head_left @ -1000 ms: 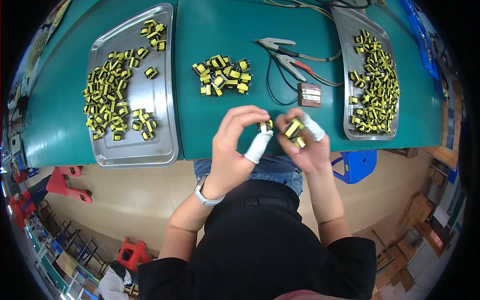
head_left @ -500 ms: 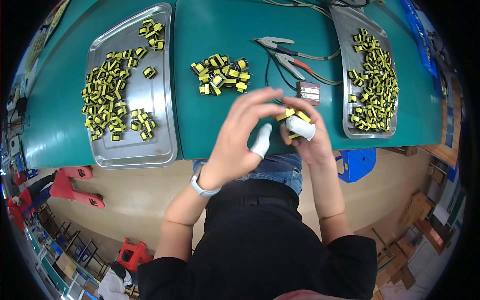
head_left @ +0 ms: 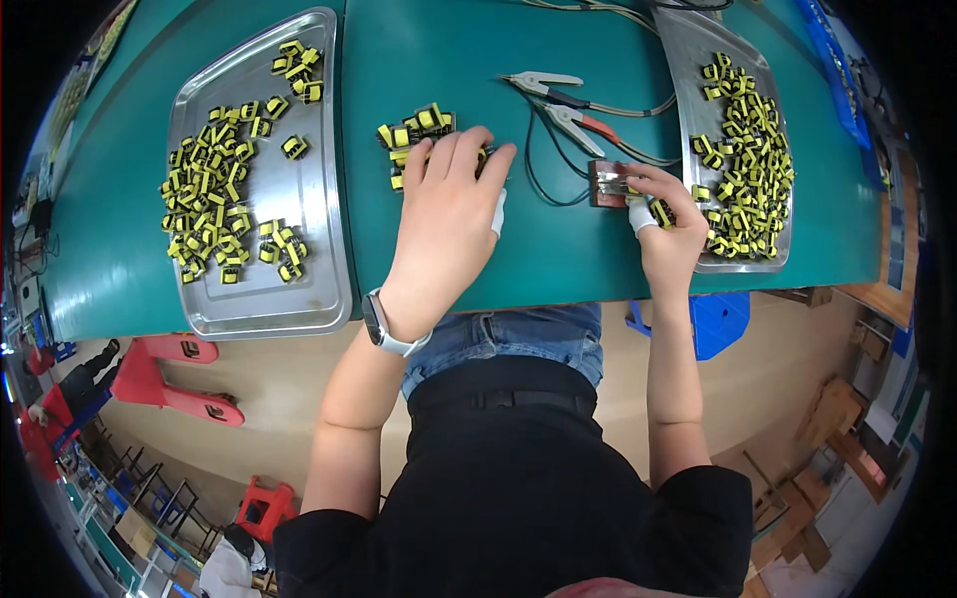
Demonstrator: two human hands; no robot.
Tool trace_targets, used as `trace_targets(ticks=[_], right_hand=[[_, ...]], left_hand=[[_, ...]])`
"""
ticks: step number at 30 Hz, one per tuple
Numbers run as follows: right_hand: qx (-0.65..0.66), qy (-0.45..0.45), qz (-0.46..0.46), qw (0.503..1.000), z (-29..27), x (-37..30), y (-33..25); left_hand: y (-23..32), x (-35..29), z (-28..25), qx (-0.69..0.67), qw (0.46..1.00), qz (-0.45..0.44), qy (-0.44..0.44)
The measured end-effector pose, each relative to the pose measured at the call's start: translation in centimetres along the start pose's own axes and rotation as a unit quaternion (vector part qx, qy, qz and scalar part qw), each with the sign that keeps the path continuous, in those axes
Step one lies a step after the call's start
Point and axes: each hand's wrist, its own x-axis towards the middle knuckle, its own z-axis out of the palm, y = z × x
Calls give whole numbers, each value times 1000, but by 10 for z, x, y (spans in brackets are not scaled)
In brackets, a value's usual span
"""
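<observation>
My left hand [head_left: 449,209], with a white cot on its thumb, reaches over the middle pile of small yellow-and-black transformers [head_left: 429,117]. Its fingers are apart and curve down onto the pile, hiding part of it; I see nothing gripped. My right hand [head_left: 675,229], also with a white thumb cover, is closed around transformers [head_left: 660,211]. Its fingertips are at the right edge of a small brown block with metal contacts [head_left: 608,183], and one transformer appears to be against the contacts. How many the right hand holds is hidden.
A metal tray [head_left: 309,199] of transformers lies left, another metal tray [head_left: 688,90] right. Two clip leads [head_left: 543,80] [head_left: 573,125] with cables lie beyond the block. The green table's front edge [head_left: 558,302] runs before me; a blue stool [head_left: 720,324] stands below it.
My hands have parted. The left moved left and away from me onto the middle pile; the right moved right to the contact block, carrying transformers.
</observation>
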Motion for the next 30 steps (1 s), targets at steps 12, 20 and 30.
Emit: trace_targets(ticks=[12, 20, 30], right_hand=[[-42, 34, -3, 999, 4, -3, -4], [-37, 33, -9, 999, 4, -4, 0], [19, 39, 39, 998, 0, -4, 1]], left_hand=[[21, -33, 0, -1, 1000, 7, -8], [25, -38, 1, -26, 1000, -4, -13], [31, -53, 18, -57, 998, -24, 32]])
